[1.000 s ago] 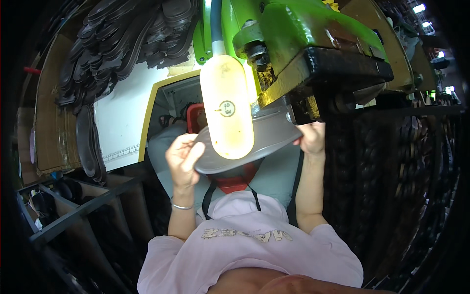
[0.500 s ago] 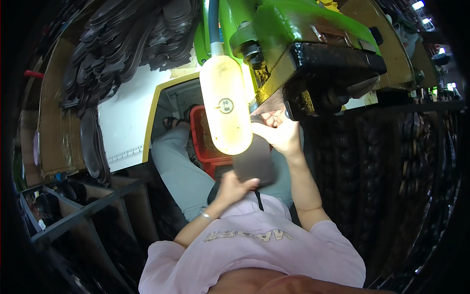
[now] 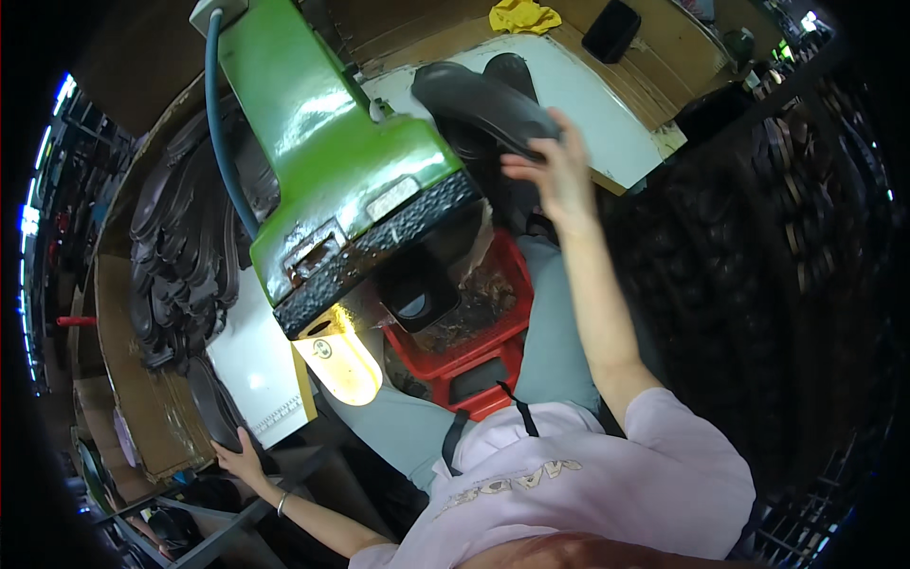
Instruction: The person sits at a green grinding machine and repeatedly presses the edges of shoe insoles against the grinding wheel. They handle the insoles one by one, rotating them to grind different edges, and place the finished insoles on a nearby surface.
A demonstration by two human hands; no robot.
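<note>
Dark shoe soles lie on both sides of a green machine. My right hand is stretched out to the right of the machine, its fingers closed around the near end of a dark sole. That sole slants over another dark sole on the white tabletop. On the far left, my left hand grips the lower end of a sole at the front of a heap. Its thumb lies along the sole's edge, and its other fingers are partly hidden.
Overlapping soles fill the left tabletop against a cardboard wall. A lit lamp hangs under the machine head. Between my knees stands a red bin with scraps. A yellow cloth lies at the back; racks flank me.
The view has turned. Both hands have left the sole's place beneath the machine: my right hand has reached out to the right tabletop with a sole, my left to the heap at left.
</note>
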